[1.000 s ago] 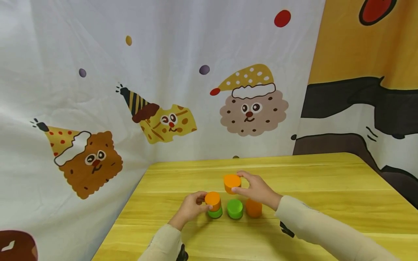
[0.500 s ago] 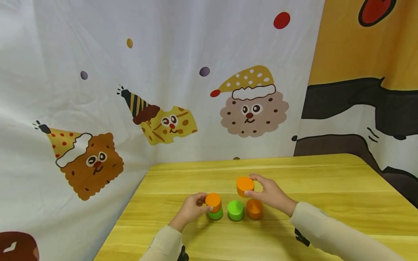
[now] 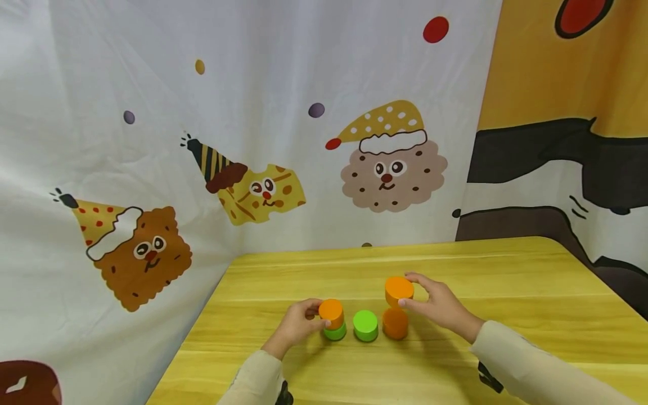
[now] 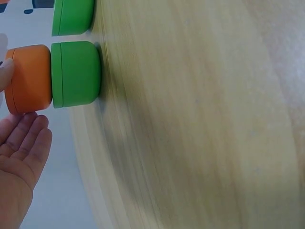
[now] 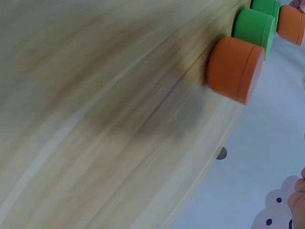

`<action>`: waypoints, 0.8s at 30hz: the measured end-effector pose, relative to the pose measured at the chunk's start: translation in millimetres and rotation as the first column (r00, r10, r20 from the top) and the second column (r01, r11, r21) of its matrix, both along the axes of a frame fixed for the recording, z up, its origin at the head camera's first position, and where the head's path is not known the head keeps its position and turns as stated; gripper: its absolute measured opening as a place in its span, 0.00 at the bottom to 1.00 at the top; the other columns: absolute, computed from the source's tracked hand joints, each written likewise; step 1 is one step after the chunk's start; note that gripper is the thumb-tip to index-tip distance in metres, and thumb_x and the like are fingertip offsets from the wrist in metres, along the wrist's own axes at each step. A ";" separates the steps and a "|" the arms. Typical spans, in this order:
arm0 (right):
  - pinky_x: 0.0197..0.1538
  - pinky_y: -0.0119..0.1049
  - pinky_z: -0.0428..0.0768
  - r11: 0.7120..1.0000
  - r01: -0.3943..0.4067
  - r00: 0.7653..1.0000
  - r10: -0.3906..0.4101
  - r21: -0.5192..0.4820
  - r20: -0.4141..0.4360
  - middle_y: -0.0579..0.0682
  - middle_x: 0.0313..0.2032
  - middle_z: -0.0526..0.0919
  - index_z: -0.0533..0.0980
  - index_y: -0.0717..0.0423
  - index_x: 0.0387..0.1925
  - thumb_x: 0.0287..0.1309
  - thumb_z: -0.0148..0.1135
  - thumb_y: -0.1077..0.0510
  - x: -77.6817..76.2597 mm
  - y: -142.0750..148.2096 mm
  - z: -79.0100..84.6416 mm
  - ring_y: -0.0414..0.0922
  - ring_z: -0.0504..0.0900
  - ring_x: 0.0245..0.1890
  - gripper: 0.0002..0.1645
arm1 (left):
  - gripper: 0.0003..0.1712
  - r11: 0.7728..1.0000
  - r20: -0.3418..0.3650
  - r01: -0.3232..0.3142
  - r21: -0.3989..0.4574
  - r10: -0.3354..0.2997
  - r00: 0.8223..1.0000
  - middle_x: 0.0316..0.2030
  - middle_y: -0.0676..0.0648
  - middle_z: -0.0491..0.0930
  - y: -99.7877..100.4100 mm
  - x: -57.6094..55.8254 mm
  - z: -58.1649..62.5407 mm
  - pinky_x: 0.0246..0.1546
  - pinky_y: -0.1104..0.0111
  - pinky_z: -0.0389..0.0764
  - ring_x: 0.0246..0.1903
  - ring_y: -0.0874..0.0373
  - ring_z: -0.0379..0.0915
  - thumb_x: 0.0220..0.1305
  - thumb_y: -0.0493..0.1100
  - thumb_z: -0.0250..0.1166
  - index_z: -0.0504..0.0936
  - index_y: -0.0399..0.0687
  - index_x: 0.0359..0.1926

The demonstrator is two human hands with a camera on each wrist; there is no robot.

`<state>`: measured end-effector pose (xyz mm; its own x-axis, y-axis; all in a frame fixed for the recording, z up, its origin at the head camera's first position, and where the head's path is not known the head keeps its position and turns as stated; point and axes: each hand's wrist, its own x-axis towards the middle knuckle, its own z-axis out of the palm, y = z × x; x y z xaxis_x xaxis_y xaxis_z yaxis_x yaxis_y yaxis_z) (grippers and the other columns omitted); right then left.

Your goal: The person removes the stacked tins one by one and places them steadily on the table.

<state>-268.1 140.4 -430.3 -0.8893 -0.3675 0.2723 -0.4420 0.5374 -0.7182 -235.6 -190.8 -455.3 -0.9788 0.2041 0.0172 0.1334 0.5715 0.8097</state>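
In the head view, my left hand [image 3: 296,326] grips an orange round lidded container [image 3: 331,313] between thumb and fingers. It sits on a green one [image 3: 335,331], and the left wrist view shows this stacked orange container [image 4: 31,78] touching the green one [image 4: 78,74]. My right hand [image 3: 440,304] pinches another orange container [image 3: 398,289] by its side, held up just over a standing orange one [image 3: 395,323]. Whether those two touch cannot be told. Between the two stacks stands a second green container [image 3: 365,326]. The right wrist view catches only the hand's edge.
The containers stand in a row on a wooden table [image 3: 283,275]. A white curtain [image 3: 283,84] printed with cartoon biscuits hangs behind the table's far edge and along its left side.
My right hand has carried its orange container rightward, from behind the middle green one to over the standing orange one. The left hand and its stack have stayed in place.
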 end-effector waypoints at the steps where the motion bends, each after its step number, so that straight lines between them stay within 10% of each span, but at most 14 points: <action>1: 0.56 0.63 0.67 1.000 0.005 1.000 -0.005 0.002 -0.003 0.61 0.61 0.68 0.69 0.60 0.59 0.50 0.65 0.39 0.4 2.2 -0.5 0.63 0.66 0.60 0.41 | 0.29 1.000 0.001 0.000 0.002 0.000 1.000 0.47 0.45 0.78 0.2 0.0 0.3 0.49 0.55 0.76 0.47 0.48 0.73 0.53 0.49 0.70 0.76 0.42 0.54; 24: 0.54 0.63 0.69 0.996 0.077 0.996 -0.079 0.054 0.046 0.66 0.61 0.66 0.68 0.61 0.59 0.48 0.66 0.38 11.9 36.3 -17.7 0.66 0.65 0.59 0.43 | 0.29 1.000 -0.003 -0.004 -0.007 0.004 1.000 0.46 0.45 0.79 1.4 0.1 1.1 0.49 0.56 0.76 0.47 0.49 0.74 0.53 0.48 0.70 0.75 0.41 0.54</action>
<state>-256.2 176.7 -448.0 -0.9274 -0.3088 0.2109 -0.3628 0.6060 -0.7079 -235.5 -189.4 -454.2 -0.9796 0.1999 0.0192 0.1336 0.5773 0.8055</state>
